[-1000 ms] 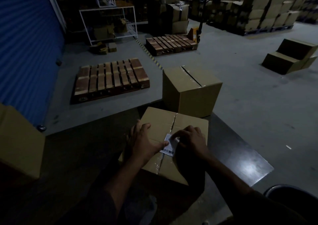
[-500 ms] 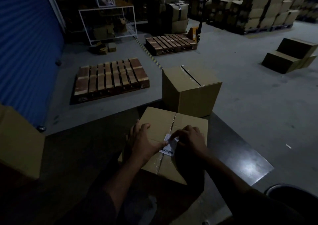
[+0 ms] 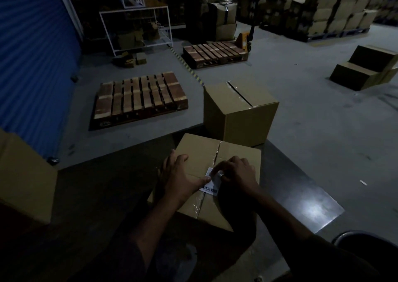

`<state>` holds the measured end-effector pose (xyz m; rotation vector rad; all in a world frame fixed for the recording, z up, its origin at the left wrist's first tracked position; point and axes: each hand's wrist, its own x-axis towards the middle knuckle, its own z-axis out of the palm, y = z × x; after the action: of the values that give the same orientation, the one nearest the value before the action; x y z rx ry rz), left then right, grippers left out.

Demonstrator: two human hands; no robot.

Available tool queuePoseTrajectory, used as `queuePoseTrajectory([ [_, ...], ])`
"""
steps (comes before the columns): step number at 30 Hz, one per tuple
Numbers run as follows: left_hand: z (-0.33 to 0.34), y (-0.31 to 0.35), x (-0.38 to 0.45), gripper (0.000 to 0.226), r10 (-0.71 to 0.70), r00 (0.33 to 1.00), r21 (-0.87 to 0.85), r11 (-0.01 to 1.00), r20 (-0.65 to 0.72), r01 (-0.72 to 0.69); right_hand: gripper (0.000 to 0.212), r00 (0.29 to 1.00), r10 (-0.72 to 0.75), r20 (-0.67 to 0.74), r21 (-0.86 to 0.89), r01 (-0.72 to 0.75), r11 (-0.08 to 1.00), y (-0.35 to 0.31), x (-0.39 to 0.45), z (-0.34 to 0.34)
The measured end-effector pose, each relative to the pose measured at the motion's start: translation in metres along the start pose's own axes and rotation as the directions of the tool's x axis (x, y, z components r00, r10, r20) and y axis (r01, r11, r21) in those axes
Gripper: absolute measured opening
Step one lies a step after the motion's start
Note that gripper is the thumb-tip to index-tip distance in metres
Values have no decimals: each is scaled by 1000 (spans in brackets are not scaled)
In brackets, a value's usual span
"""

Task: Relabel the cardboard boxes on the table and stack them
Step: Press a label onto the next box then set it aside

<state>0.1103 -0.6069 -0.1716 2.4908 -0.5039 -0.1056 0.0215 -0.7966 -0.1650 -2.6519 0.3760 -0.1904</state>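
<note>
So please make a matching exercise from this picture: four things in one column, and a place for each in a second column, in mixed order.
Things
1. label
2. tall box
3. near pallet
4. left hand

Places
A. on the floor, by the blue shutter
B. flat on the near box, left of its tape seam
C. at the far edge of the table, behind the near box
D. on the seam of the near box, under the right hand fingertips

Pairs: 1-D, 2-C, 3-A, 4-B
</note>
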Motion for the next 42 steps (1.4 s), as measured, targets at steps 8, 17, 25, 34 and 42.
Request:
queuePoseTrajectory([
  [8, -4, 3, -1, 105, -8, 1000, -4, 1000, 11, 8, 18, 999, -44, -13, 29, 44, 999, 7, -1, 2],
  [17, 0, 0, 1, 115, -166, 986, -76, 983, -19, 164, 35, 908, 205, -366, 52, -201, 978, -2, -84, 11],
  [25, -9, -9, -59, 110, -281, 958, -193, 938, 65, 288, 46, 996, -23, -83, -21, 21, 1000, 29, -42, -15],
  [34, 7, -3, -55, 105, -111, 986, -115, 989, -126, 97, 38, 988, -110, -112, -107, 98, 989, 23, -29, -9],
  [42, 27, 9, -13, 124, 42, 998, 224, 974, -48, -30, 73, 987, -147, 59, -230, 156, 961, 13, -22, -4],
])
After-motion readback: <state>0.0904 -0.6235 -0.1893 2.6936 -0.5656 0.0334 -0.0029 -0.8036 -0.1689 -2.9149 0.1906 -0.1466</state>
